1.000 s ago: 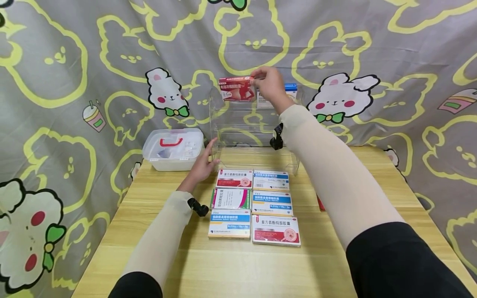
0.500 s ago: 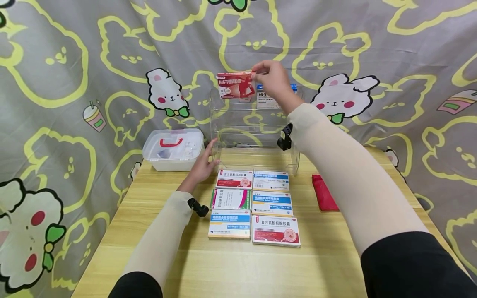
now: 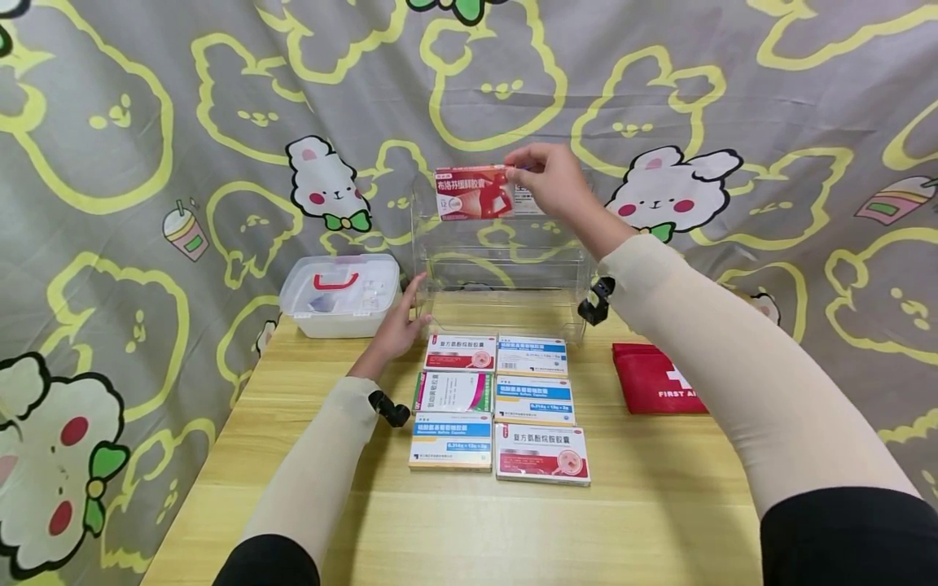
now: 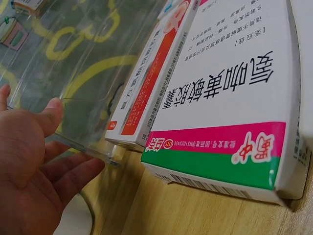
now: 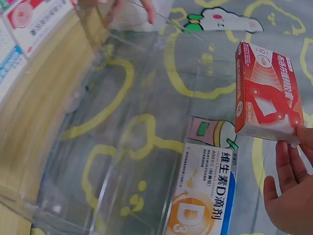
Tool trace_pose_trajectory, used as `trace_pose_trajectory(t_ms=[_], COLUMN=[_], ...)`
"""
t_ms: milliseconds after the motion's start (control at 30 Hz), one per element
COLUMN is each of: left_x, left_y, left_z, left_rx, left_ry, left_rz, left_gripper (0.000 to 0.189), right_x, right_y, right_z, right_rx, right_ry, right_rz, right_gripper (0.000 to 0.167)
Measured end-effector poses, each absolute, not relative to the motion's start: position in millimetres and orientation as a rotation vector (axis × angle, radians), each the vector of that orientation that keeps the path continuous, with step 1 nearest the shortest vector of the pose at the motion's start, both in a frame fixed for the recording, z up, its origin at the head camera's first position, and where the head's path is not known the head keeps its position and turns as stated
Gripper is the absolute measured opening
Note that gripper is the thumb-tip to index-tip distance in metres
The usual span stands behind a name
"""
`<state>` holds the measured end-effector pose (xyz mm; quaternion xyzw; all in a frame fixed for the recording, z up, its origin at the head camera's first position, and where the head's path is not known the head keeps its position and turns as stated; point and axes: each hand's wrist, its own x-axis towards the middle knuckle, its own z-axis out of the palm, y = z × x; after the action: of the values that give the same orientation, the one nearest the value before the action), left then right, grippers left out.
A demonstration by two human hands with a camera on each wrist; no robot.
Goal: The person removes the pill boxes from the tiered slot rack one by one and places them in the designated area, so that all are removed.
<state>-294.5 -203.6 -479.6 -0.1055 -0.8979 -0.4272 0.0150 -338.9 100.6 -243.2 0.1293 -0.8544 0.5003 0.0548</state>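
Note:
My right hand (image 3: 550,185) pinches the right end of a red medicine box (image 3: 472,195), held upright in front of the top tier of a clear acrylic rack (image 3: 506,259). In the right wrist view the red box (image 5: 268,90) appears apart from the rack, with thumb and fingers at one corner. A white-and-blue vitamin D box (image 5: 203,191) stands on the top tier; in the head view my right hand partly covers it. At the rack's lower left side is my left hand (image 3: 398,328), fingers spread and extended, thumb and fingertips around its edge (image 4: 110,159).
Several medicine boxes (image 3: 531,399) lie in two columns on the wooden table (image 3: 454,529) before the rack. Left of the rack stands a lidded clear plastic case (image 3: 340,297) with a red handle. A red first aid pouch (image 3: 652,378) lies at right, partly behind my forearm.
The red box rises slightly, then comes lower, a little right and nearer the camera in my right hand. My right forearm has shifted right, uncovering the first aid pouch. My left hand stays put.

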Motion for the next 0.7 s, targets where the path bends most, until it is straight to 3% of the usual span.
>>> trace_pose_trajectory(t_ms=[700], left_x=[-293], left_y=[-203], left_z=[-478], left_rx=[-0.325], left_ry=[-2.808], left_rz=[-1.279], left_gripper=[0.084], right_x=[-266], right_y=[164], right_z=[-317], right_rx=[0.451], right_ry=[-2.698], right_rz=[1.563], right_gripper=[0.028])
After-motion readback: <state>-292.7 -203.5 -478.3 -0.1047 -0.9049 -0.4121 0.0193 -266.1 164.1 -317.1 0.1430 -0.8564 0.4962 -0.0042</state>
